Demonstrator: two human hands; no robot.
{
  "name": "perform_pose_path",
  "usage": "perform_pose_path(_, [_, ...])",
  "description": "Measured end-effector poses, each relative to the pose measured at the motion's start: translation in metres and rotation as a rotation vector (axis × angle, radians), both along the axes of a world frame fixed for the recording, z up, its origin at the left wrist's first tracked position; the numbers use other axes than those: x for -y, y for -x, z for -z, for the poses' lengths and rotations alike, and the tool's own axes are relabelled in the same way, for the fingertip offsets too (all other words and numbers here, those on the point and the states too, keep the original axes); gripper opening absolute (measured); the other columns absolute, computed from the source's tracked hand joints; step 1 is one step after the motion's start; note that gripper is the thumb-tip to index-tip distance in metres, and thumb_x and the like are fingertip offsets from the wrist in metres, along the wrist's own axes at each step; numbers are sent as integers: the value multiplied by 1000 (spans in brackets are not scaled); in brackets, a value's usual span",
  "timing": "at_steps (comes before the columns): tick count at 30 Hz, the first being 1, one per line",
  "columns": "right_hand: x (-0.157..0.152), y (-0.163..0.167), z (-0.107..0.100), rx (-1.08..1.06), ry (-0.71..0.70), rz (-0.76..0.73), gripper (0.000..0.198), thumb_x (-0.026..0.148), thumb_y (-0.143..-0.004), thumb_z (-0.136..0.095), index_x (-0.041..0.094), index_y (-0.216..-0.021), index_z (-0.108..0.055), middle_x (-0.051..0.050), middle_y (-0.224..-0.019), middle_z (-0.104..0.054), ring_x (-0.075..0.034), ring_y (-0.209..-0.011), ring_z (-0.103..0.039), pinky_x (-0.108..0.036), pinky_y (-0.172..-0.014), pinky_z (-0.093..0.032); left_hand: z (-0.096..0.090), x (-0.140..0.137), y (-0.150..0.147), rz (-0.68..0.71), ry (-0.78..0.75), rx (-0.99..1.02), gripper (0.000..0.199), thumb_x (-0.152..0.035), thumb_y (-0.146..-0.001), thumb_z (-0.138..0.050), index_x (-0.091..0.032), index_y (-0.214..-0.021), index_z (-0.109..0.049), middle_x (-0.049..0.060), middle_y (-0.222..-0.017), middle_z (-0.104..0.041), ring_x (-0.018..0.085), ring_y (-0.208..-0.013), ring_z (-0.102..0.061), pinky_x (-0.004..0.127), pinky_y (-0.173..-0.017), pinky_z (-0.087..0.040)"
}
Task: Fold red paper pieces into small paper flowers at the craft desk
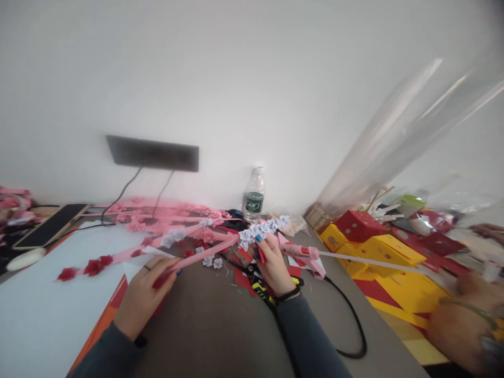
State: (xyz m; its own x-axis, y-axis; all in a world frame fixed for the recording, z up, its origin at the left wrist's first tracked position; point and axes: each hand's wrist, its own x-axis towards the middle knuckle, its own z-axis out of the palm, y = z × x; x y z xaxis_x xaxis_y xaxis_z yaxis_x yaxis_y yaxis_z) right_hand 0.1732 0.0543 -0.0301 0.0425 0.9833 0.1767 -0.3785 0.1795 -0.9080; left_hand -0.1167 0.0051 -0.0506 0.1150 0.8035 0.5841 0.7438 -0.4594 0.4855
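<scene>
My left hand [147, 286] is closed around the lower part of a pink-wrapped stem [212, 250], which slants up to the right. Small white paper flowers [262, 229] cluster along its far end. There my right hand [273, 265] pinches the flower branch, its thumb against the blossoms. Beneath that hand lie pliers with black and yellow handles [260, 289] and red paper scraps [243, 281]. Just right of it is a pink glue gun [301, 251] with a long white glue stick [366, 260]. A few loose white flowers [212, 261] rest on the table below the stem.
Pink flower branches [157, 215] lie along the wall, near a water bottle [254, 197]. At left are a phone [51, 226] and white sheets [71, 294]. Yellow and red boxes [388, 252] stand at right, beside another person's hand [460, 315]. A black cable [358, 325] loops across the table.
</scene>
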Motion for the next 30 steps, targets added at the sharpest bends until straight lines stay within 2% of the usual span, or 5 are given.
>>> perform_pose_path(6, [1,0,-1,1,0,-35,44,51,-74,-73,24,-71,-38,7,-62,-35,-11,-53,-32,-26,-52,-32,-5,0,0,1,-83,11,23,-37,-94,-53,-23,-103,-69,5,-100,-68,19,-90,-68,28,-80,-56])
perform_pose_path(9, [1,1,-3,-13,6,-55,34,47,-74,-73,24,-82,-48,6,-64,-38,-10,-53,-33,-25,-51,-31,-8,0,0,-4,-140,25,20,-33,-93,-53,-23,-101,-69,4,-98,-66,20,-89,-67,30,-82,-56])
perform_pose_path(13, [1,2,-5,-31,17,-59,37,45,-73,-74,23,-95,-54,8,-62,-36,-10,-52,-31,-24,-50,-28,-9,0,0,-44,-182,16,16,-30,-93,-54,-24,-100,-67,4,-98,-66,20,-90,-66,31,-83,-55])
perform_pose_path(24, [0,0,0,-61,16,-69,34,44,-73,-76,22,-76,-50,8,-60,-37,-9,-51,-33,-24,-50,-29,-8,0,0,-64,-211,-10,13,-24,-93,-56,-23,-100,-66,4,-102,-63,21,-95,-65,30,-85,-53])
perform_pose_path(30, [2,1,-1,-86,20,-72,37,44,-73,-78,22,-73,-48,8,-59,-37,-8,-52,-32,-23,-50,-27,-8,-1,-1,-84,-219,-18,11,-23,-92,-57,-22,-99,-66,5,-100,-64,21,-95,-65,31,-85,-53])
